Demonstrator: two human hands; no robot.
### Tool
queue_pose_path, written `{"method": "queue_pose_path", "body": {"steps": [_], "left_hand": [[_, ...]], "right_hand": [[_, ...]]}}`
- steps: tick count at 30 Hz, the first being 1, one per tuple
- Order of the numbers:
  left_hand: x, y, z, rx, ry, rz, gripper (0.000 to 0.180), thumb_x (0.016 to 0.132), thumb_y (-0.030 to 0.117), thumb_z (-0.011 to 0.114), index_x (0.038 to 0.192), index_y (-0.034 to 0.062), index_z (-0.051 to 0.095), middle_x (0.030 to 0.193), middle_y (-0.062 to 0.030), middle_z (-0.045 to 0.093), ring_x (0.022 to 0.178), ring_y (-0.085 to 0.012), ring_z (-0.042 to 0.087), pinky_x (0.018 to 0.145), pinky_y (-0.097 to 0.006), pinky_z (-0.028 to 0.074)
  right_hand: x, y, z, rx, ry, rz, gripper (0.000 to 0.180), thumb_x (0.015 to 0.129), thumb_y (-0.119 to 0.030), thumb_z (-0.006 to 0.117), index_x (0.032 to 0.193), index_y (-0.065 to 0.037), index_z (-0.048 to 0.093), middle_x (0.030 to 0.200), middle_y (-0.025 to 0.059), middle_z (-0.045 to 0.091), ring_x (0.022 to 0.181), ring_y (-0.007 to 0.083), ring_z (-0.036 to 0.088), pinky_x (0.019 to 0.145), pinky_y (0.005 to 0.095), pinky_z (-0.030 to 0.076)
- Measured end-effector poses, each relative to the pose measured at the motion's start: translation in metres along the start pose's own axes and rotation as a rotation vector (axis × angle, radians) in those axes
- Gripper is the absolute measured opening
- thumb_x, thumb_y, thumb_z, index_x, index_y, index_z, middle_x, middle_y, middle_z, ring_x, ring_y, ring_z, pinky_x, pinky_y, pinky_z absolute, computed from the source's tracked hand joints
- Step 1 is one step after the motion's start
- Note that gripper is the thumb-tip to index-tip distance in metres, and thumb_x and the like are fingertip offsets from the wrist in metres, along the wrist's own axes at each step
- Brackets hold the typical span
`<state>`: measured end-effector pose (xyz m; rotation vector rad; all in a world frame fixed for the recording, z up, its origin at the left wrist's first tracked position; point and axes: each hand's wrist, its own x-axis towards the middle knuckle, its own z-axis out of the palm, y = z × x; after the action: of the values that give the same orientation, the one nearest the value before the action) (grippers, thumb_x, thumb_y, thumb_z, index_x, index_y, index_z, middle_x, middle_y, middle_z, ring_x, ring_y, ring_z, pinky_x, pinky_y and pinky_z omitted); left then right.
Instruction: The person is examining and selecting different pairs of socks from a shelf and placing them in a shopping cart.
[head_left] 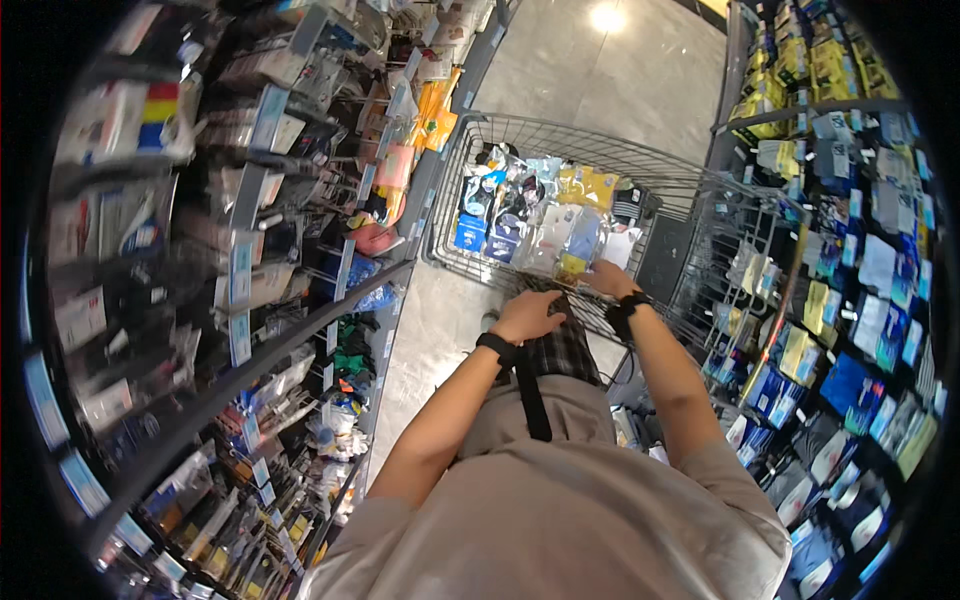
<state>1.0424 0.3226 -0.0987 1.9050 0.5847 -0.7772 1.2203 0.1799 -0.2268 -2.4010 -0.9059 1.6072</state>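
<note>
Beige shirt (590, 500) foremost, the left hand (530, 317) hangs loosely open near a wire cart (560, 130). Whether the right hand (610, 280) grips packets (550, 238) is unclear; keeping them flat should limit sliding.

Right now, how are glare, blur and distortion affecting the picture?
Head view: a bright light reflection glares off the floor near the top edge; plastic-wrapped packages catch small white glints. Head view: goods on the left shelves look smeared, while the left hand and right hand show more clearly. Head view: the fisheye bends the shelves, with black corners.
</note>
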Motion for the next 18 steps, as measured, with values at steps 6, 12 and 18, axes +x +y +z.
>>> {"method": "queue_pose_path", "body": {"steps": [6,12,18], "left_hand": [[0.083,-0.052,-0.059,-0.494,0.361,-0.058,0.045,0.087,0.025,0.059,0.127,0.004,0.051,0.117,-0.0173,0.06,0.11,-0.0262,0.056,0.092,-0.034,0.043],[0.177,-0.178,-0.074,-0.667,0.645,-0.485,0.059,0.078,0.013,0.055,0.132,-0.0053,0.042,0.101,-0.0121,0.061,0.08,-0.0197,0.059,0.065,-0.03,0.05],[0.214,-0.199,-0.07,-0.682,0.578,-0.603,0.061,0.078,0.008,0.046,0.137,-0.002,0.036,0.132,-0.026,0.047,0.124,-0.0368,0.045,0.102,-0.037,0.036]], "right_hand": [[0.104,-0.105,-0.008,0.026,-0.151,-0.378,0.053,0.081,-0.037,0.061,0.118,-0.001,0.054,0.113,0.0228,0.059,0.106,0.0347,0.058,0.089,0.041,0.046],[0.195,-0.124,0.041,0.539,0.02,-0.256,0.052,0.084,-0.026,0.063,0.126,0.0,0.045,0.123,0.0229,0.054,0.108,0.0358,0.057,0.088,0.0408,0.047],[0.211,-0.129,0.051,0.972,0.147,-0.175,0.037,0.084,-0.017,0.068,0.109,0.001,0.048,0.093,0.0082,0.06,0.077,0.0138,0.057,0.069,0.0269,0.047]]}}
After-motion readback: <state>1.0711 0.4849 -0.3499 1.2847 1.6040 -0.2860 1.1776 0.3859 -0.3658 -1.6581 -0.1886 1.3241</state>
